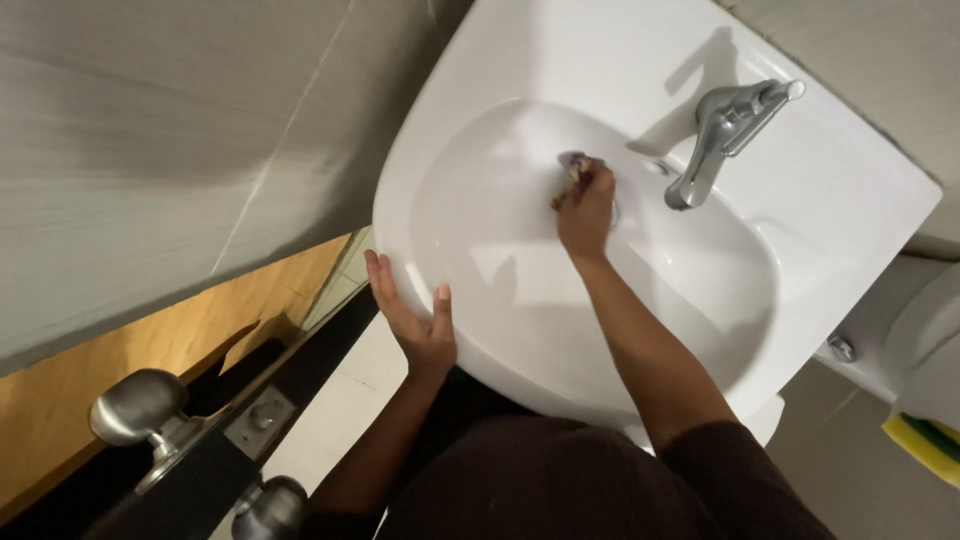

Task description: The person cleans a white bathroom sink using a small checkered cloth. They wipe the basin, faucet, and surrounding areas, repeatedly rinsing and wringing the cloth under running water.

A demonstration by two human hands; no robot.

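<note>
Two hands engaged: right hand (586, 205) grips small scrubbing pad (572, 166) inside basin, pressing; left hand (415, 315) open, bracing sink (850, 180) rim for support.

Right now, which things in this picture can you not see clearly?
Head view only:
- Small dark thing in the basin: mostly covered by the right hand; its kind is unclear.
- Drain: hidden under that hand.
- Yellow sponge: cut by the right edge.
- Door knob: cut by the bottom edge.
</note>
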